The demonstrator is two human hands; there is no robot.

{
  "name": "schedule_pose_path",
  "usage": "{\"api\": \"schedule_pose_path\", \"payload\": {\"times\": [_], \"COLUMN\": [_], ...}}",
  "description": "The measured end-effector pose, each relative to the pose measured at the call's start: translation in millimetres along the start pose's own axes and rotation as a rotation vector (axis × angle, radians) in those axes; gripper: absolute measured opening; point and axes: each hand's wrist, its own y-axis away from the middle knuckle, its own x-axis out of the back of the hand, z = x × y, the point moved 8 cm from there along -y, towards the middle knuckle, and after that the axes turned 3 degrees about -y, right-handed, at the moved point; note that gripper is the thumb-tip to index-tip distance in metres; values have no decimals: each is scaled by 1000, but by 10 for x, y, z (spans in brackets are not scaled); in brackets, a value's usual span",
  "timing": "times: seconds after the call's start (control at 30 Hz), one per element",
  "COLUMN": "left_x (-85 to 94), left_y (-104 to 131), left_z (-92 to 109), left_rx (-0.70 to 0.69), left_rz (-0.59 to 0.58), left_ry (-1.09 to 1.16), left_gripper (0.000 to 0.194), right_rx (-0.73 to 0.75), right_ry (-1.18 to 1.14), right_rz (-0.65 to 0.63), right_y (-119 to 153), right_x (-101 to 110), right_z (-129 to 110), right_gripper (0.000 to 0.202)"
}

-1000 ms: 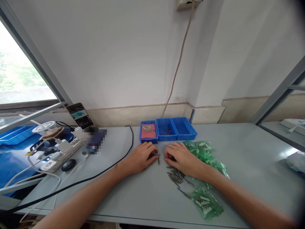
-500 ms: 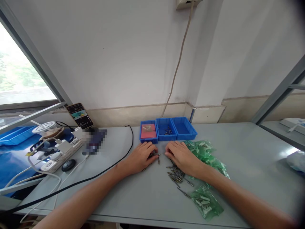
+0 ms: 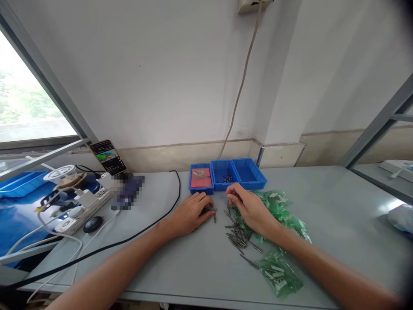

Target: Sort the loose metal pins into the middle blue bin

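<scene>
Head camera: the bare left hand is resting on the smooth grey tabletop, its half-curled fingers arching beside slim metal pins at its three o'clock; whether they are gripping any cannot be told. The bare right hand is bending its fingers close to the thumb; what they are holding, if anything, is unclear. A loose metal-pin pile is lying at its seven o'clock, crinkled green plastic bags at two, and a small blue plastic tray at eleven.
</scene>
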Motion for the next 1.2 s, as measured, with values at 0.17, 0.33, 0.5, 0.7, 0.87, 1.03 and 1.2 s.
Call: {"api": "schedule_pose_path", "payload": {"times": [0.17, 0.33, 0.5, 0.7, 0.87, 1.03, 1.2], "left_x": [-13, -10, -4, -6, -4, 3, 2], "left_y": [-1, -5, -3, 2, 5, 3, 0], "left_z": [-8, -6, -1, -7, 0, 3, -3], "left_rx": [-9, -6, -2, -2, -2, -1, -1], "left_rz": [3, 0, -3, 4, -4, -1, -1], "left_ry": [-4, -8, -5, -3, -5, 2, 9], "left_gripper": [16, 14, 15, 17, 16, 16, 16], "right_rx": [14, -4, -75, -122, -113, -122, -127], "right_ry": [-38, -146, -291, -356, -351, -329, -333], "right_rz": [77, 71, 67, 93, 111, 93, 90], "right_y": [-15, -26, -44, -60, -60, -51, -48], "right_x": [44, 36, 34, 72, 97, 90, 93], "right_z": [27, 51, 132, 187, 169, 157, 153], "right_gripper": [17, 19, 18, 24, 29, 31, 30]}}
